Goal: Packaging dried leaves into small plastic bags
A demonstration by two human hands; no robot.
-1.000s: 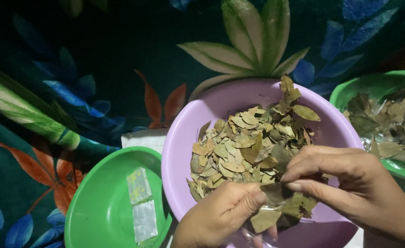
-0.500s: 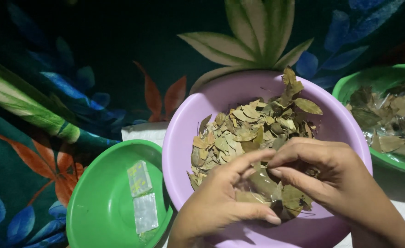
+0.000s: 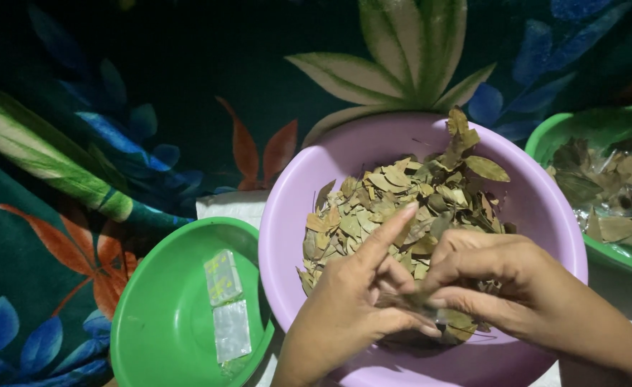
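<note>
Both hands' fingers, left hand [image 3: 348, 308] and right hand [image 3: 505, 287], pinch a dried leaf [image 3: 459, 322] over the purple bowl [image 3: 294, 208].

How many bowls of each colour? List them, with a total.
Green bowls: 2, one at the left holding clear packets, one at the right edge holding leaves.
Purple bowl of dried leaves: 1.
Total: 3 bowls.

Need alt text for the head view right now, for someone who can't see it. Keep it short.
Both hands, the left hand and right hand, meet over a purple bowl of dried leaves, pinching a leaf between them. A green bowl with two small clear packets sits left; another green bowl of leaves sits right.
</note>
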